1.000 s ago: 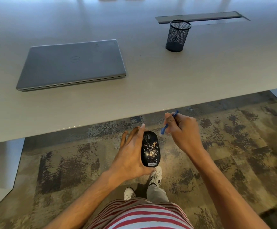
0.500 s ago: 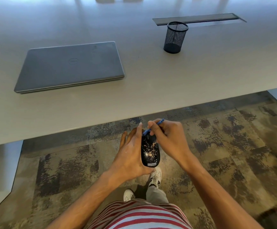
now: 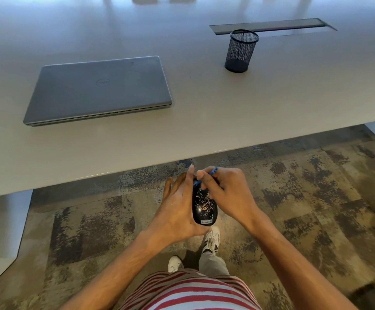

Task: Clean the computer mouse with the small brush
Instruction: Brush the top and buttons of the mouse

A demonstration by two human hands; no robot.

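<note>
A single head-worn camera looks forward and steeply down from just before the near edge of the bench (image 3: 204, 121). The bench fills the upper half of the wide-angle view; below its edge lies carpeted floor (image 3: 316, 198), close underneath the camera.

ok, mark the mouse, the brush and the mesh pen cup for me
mouse (image 3: 203, 205), head view, on its speckled black top.
brush (image 3: 213, 170), head view, on the blue handle end above the right hand's fingers.
mesh pen cup (image 3: 240, 52), head view, on its side wall.

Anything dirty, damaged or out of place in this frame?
Yes: the black mouse, held in the left hand below the desk edge, is speckled with pale crumbs. The right hand holds the blue brush against it.
</note>
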